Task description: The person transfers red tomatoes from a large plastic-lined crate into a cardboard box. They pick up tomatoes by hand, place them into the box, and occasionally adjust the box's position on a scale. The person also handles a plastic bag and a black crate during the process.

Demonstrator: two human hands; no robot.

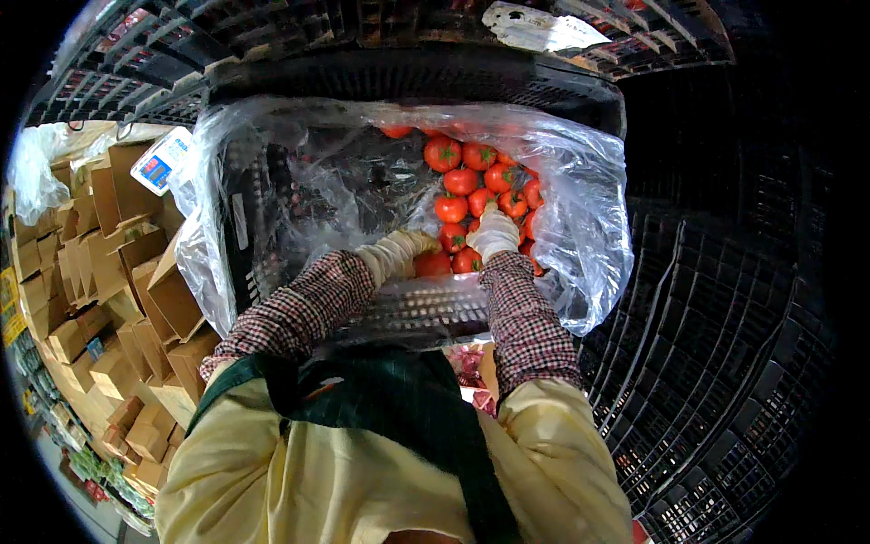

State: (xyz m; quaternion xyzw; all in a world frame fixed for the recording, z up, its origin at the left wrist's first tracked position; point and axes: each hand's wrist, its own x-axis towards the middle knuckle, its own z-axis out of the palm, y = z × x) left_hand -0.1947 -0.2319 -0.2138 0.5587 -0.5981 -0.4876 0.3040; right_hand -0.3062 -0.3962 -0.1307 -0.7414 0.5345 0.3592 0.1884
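Both my hands wear whitish gloves and reach into a black plastic crate (239, 265) lined with a clear plastic bag (591, 224). Red tomatoes (461, 181), several with green calyxes, fill the crate's right part. At the near left end of these, my left hand (399, 250) curls around a tomato (433, 264), which looks slightly blurred. My right hand (495, 234) lies over the tomatoes farther right, its fingertips at a tomato (480, 201); the palm side and whatever is under it are hidden. Bag film covers the tomatoes along the far and right edges.
Black crates (272, 27) rise beyond the lined crate, one bearing a paper tag (544, 28). More black crates (693, 326) stand at the right. Left are a scale with a display (162, 162) and many cardboard boxes (156, 285). Red packages (469, 364) show below the crate.
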